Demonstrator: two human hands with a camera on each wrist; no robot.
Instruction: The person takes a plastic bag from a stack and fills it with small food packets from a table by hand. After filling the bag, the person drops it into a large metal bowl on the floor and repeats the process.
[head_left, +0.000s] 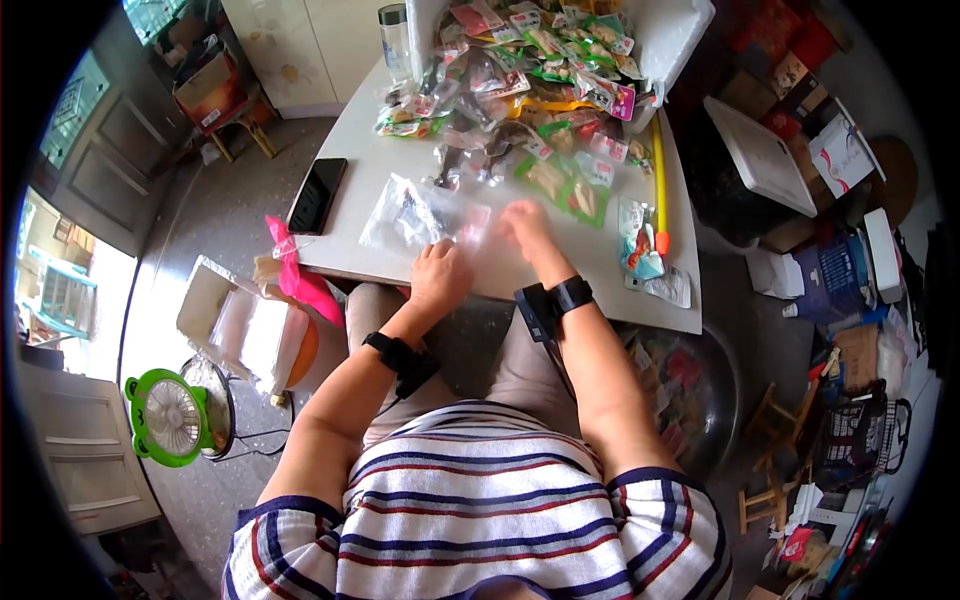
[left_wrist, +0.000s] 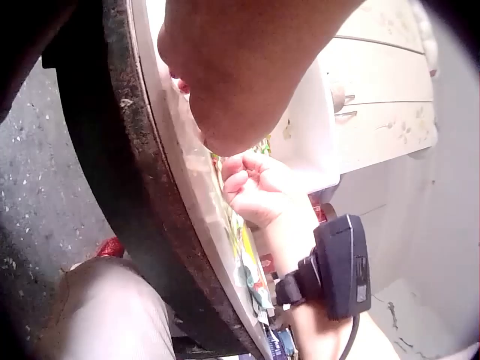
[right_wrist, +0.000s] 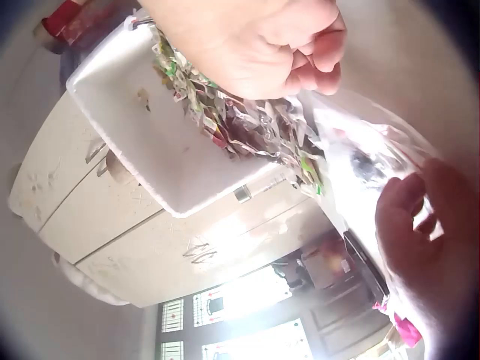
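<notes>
On the white table, a clear plastic bag lies flat with a silvery, dark-marked packet inside it or under its film. My left hand pinches the bag's near edge at the table's front; its fingertips are partly hidden in the head view. Just right of the bag is my right hand, slightly blurred, with curled fingers at the film's edge. Whether they pinch the film I cannot tell. Green-edged packets lie just beyond the right hand.
A white foam box lies on its side at the back, a heap of snack packets spilling out. A phone and a jar stand left; a yellow stick and loose pouches lie right. Beside the table is a metal basin.
</notes>
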